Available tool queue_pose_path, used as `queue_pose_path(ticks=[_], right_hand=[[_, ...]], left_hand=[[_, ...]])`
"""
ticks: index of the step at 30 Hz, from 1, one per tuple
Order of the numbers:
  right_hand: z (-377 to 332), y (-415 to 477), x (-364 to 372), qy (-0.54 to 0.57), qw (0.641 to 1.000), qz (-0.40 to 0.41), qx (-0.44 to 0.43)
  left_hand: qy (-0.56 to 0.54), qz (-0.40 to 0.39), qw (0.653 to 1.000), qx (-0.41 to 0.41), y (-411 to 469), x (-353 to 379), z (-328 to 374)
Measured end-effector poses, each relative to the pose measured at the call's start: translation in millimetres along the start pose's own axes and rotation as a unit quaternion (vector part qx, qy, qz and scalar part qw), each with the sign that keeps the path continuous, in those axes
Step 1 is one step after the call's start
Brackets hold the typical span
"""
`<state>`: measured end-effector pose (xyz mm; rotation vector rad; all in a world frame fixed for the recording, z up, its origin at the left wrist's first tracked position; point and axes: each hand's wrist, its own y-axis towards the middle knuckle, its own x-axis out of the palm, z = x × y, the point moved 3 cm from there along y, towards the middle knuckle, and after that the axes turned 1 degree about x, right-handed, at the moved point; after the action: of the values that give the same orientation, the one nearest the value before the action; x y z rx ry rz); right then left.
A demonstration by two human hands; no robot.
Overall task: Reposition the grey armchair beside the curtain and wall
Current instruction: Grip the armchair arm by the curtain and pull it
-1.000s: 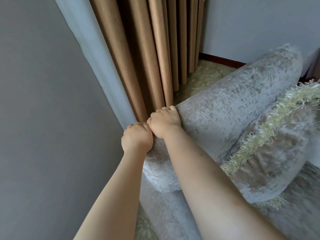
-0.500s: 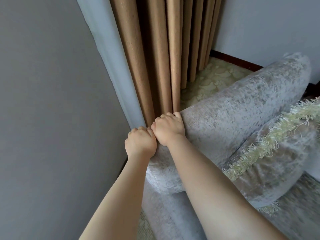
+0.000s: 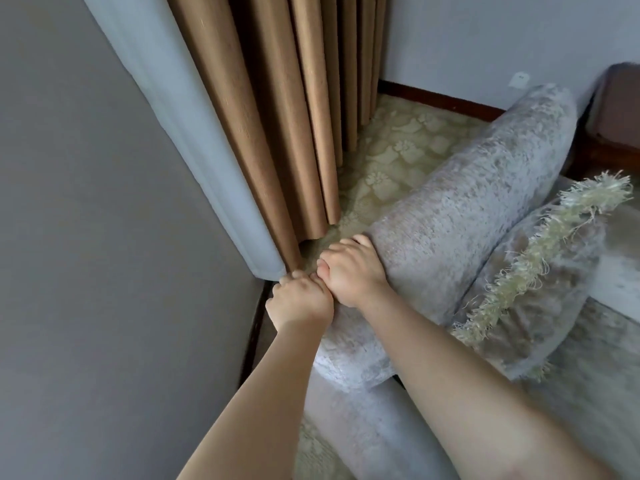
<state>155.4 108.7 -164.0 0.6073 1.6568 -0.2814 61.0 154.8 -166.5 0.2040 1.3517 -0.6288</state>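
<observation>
Gripping with curled fingers, the left hand (image 3: 299,303) is holding the near end of the grey armchair (image 3: 467,216) at its padded arm. The right hand (image 3: 353,271) is clasping the arm's top just beside it, and the two hands are touching. The armchair is standing just beside the brown curtain (image 3: 277,116) and near the grey wall (image 3: 104,237), on patterned carpet (image 3: 398,150). A fringed cushion (image 3: 540,282) is leaning against the arm's inner side. Beyond the armchair a socket (image 3: 519,80) is showing, its marking too small to read.

Grey plush armchair (image 3: 460,216) near tan curtain (image 3: 277,116) & wall (image 3: 104,237).
</observation>
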Motion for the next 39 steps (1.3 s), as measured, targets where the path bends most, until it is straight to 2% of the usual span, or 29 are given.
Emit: queue_pose_path(ticks=[4,7,9,12,14,17,22,29,31,34,36,38,39], right_hand=[[0,-1,-2,-0.001,0.999,-0.005,0.033],[3,-6,-1,0.001,0.987,-0.004,0.159],[4,-8,-1,0.006,0.964,-0.005,0.265],[11,-2,-3,0.048,0.912,-0.003,0.408],[25,8,-8,0.067,0.882,0.010,0.467],[58,29,-16,0.069,0.853,0.011,0.518],[115,72,-28,0.108,0.791,0.024,0.602],[174,94,-32,0.107,0.728,0.027,0.677],[179,94,-25,0.069,0.728,0.036,0.682],[183,94,-15,0.031,0.725,0.031,0.687],[185,93,-9,0.015,0.714,0.036,0.699],[181,93,-9,0.011,0.723,0.044,0.689],[180,93,-9,0.003,0.723,0.054,0.689]], left_hand=[[0.014,-0.048,0.998,0.046,6,-3,-3],[0.028,-0.085,0.993,0.082,10,-6,-2],[0.008,-0.106,0.990,0.096,14,-9,2],[-0.043,-0.129,0.984,0.118,32,-15,18],[-0.070,-0.125,0.982,0.126,51,-24,36],[-0.086,-0.088,0.980,0.157,75,-40,73],[-0.011,-0.027,0.956,0.291,113,-48,129],[0.039,-0.038,0.924,0.378,149,-24,204],[0.044,-0.064,0.900,0.429,158,-13,236],[0.076,-0.130,0.823,0.547,175,5,282],[0.088,-0.165,0.794,0.579,189,14,317],[0.097,-0.162,0.777,0.601,192,20,342],[0.122,-0.149,0.746,0.637,188,24,356]])
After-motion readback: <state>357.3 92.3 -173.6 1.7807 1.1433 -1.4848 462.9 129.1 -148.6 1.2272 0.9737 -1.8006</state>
